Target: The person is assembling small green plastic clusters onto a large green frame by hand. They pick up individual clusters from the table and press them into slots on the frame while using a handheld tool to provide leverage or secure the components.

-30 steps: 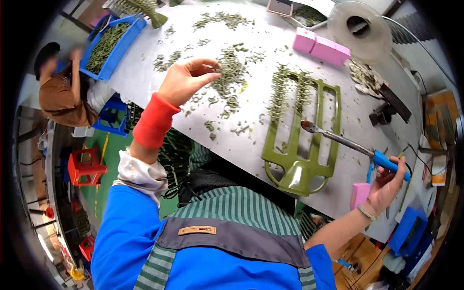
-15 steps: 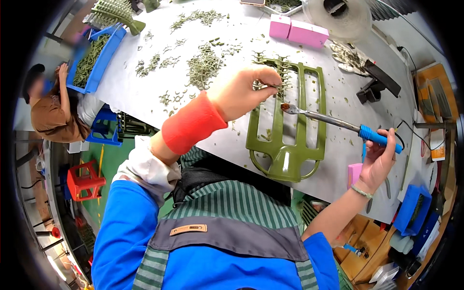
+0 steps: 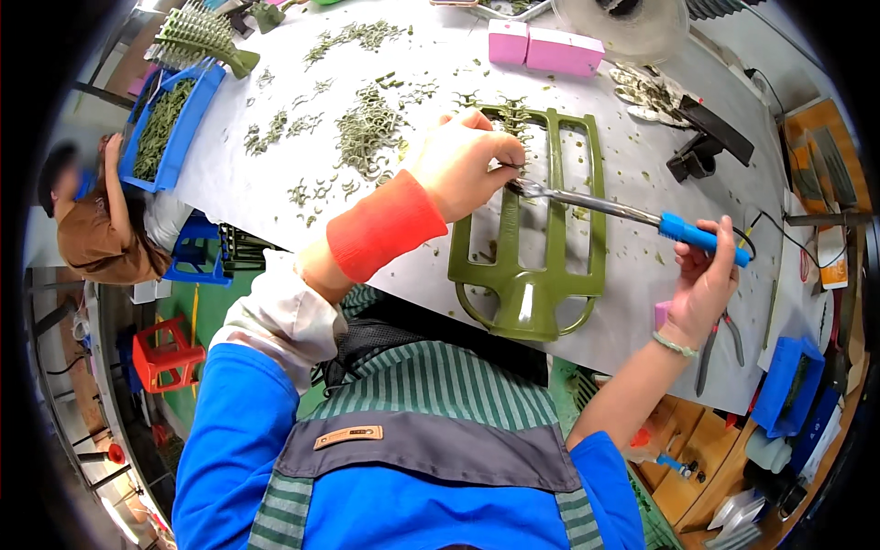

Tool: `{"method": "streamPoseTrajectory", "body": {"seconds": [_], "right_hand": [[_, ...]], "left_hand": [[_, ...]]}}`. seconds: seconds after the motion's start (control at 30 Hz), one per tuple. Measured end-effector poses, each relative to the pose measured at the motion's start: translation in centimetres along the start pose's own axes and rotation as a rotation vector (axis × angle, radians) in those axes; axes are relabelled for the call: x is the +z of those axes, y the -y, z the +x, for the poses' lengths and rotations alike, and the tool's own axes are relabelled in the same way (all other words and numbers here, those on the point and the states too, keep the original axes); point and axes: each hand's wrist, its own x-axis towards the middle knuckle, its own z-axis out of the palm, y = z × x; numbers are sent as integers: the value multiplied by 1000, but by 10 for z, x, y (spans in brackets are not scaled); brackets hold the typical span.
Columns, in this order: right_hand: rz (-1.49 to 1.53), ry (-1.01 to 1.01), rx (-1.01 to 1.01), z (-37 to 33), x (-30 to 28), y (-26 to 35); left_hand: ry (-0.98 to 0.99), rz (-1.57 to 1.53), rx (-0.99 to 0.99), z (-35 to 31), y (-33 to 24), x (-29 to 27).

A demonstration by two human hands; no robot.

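Note:
A flat olive-green frame [image 3: 527, 307] with long slots lies on the table before me. Small curved green pieces [image 3: 515, 115] stand in rows along one of its bars near the far end. Over the frame's left side, my left hand [image 3: 463, 165] is closed in a pinch; whatever lies between thumb and forefinger is too small to make out. From the right, my right hand [image 3: 704, 289] grips the blue handle of a soldering iron [image 3: 605, 205]. Its flat metal tip reaches the bar just below my left fingertips; whether they touch, I cannot tell.
Loose curved pieces [image 3: 367, 128] lie heaped left of the frame. Pink blocks [image 3: 564, 53], a stained white glove [image 3: 646, 92] and a black stand [image 3: 706, 142] are beyond it. Pliers [image 3: 704, 362] rest near my right wrist. A person [image 3: 105, 229] sits far left by a blue bin [image 3: 197, 119].
The soldering iron's tip has come closer to my left fingertips and now meets the bar below them. My left hand still pinches. The whole view has shifted slightly.

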Motion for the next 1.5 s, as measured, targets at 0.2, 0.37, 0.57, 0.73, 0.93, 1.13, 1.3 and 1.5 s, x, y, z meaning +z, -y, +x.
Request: {"method": "streamPoseTrajectory", "body": {"seconds": [0.2, 0.37, 0.57, 0.73, 0.93, 1.13, 1.3, 1.5], "right_hand": [[-18, -101, -5, -3, -21, 19], [48, -18, -8, -8, -23, 21], [64, 0, -10, -9, -20, 20], [59, -2, -11, -10, -17, 21], [24, -8, -19, -13, -14, 26], [9, -51, -24, -15, -14, 25], [12, -82, -27, -12, -17, 24], [-21, -75, 4, -10, -10, 14]], "left_hand": [[18, -33, 50, 0, -4, -7], [-92, -376, -263, -26, 50, -76], [149, 392, -389, -123, 153, -128], [54, 162, -593, -153, 156, -109], [-135, -243, -652, -138, 137, -104], [-100, -651, -365, -76, 46, -96], [18, -467, -24, -33, -12, -65], [-86, -169, 107, -19, -15, -19]]}}
